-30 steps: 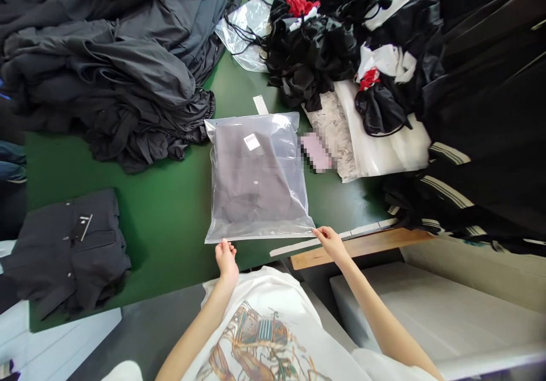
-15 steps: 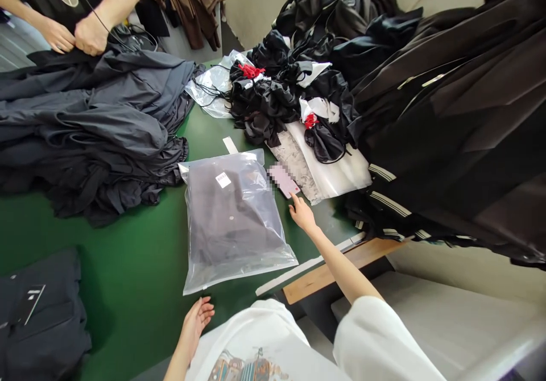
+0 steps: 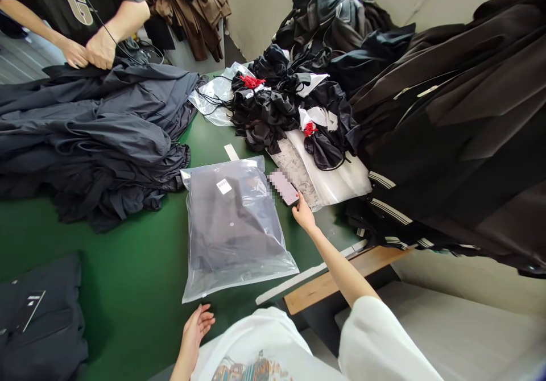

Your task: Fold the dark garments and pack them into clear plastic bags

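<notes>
A clear plastic bag (image 3: pixel 232 227) with a dark folded garment inside lies flat on the green table (image 3: pixel 140 261). My right hand (image 3: pixel 303 216) reaches past the bag's right edge, and its fingers touch the lower end of a pink phone (image 3: pixel 285 188) lying on a stack of clear bags (image 3: pixel 336 179). My left hand (image 3: pixel 195 330) hovers at the table's near edge, just below the bag, palm up with fingers loosely apart and nothing in it.
A heap of dark grey garments (image 3: pixel 94 136) fills the left side; another person's hands (image 3: pixel 89 48) work at its far end. Black drawstring pouches (image 3: pixel 277 108) and a tall pile of black clothes (image 3: pixel 460 125) crowd the right. A folded dark garment (image 3: pixel 38 313) lies at lower left.
My hands let go of the bag's near edge. The right hand moved up and right to the pink phone and now touches it; the left hand dropped back, open. The view tilted up.
</notes>
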The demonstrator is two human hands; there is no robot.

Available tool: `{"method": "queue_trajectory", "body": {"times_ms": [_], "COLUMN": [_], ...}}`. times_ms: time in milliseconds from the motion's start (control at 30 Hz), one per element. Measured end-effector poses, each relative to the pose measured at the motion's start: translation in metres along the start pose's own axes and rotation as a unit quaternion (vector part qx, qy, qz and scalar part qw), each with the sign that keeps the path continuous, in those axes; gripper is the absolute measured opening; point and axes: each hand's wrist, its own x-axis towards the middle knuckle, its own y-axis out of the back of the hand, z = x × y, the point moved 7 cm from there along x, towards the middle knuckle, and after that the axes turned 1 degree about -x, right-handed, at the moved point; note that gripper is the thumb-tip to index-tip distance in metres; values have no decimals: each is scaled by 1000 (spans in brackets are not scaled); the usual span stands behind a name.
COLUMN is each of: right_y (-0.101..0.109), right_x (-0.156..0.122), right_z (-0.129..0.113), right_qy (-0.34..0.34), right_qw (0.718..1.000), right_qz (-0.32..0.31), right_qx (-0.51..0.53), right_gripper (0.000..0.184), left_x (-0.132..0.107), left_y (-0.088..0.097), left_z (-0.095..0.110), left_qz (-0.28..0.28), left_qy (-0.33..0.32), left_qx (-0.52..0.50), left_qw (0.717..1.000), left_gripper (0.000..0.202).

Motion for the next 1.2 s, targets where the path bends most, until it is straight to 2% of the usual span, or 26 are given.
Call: {"method": "queue_trajectory", "body": {"times_ms": [167,333,500,633,867,1100,1167,1200], "right_y": [-3,-1,3,2,0,-1,4,7], "right_x": [-5,-7,1,12,19,14,9,5], "right_z": [-3,-10,-24,-33,-42,-47,-47,-46], "right_qy": [13,6,-3,-1,11,21,2,-12], "right_qw": [1000,998,982,972,964,957,967,975], "right_qz": [14,-1,-59,-100,-119,-124,-103,-82], "right_qx": [-18,-64,-177,-214,-238,-262,-234,-207], "right_gripper": [70,71,75,79,81,72,70,67], "left_x": [-2,-2,-1,3,7,4,4,5], "left_y": [-1,-1,1,2,7,1,7,16], "left_z": [1,1,1,-1,-3,-1,3,9], "left_qz": [2,0,-1,-8,-24,-22,-35,-17], "left_qy": [-4,-1,-7,-3,10,3,14,11], "left_qx": [6,15,25,21,7,26,61,93], "left_qw": [1000,1000,1000,1000,1000,999,997,995], "left_gripper": [26,25,24,26,32,31,25,20]}}
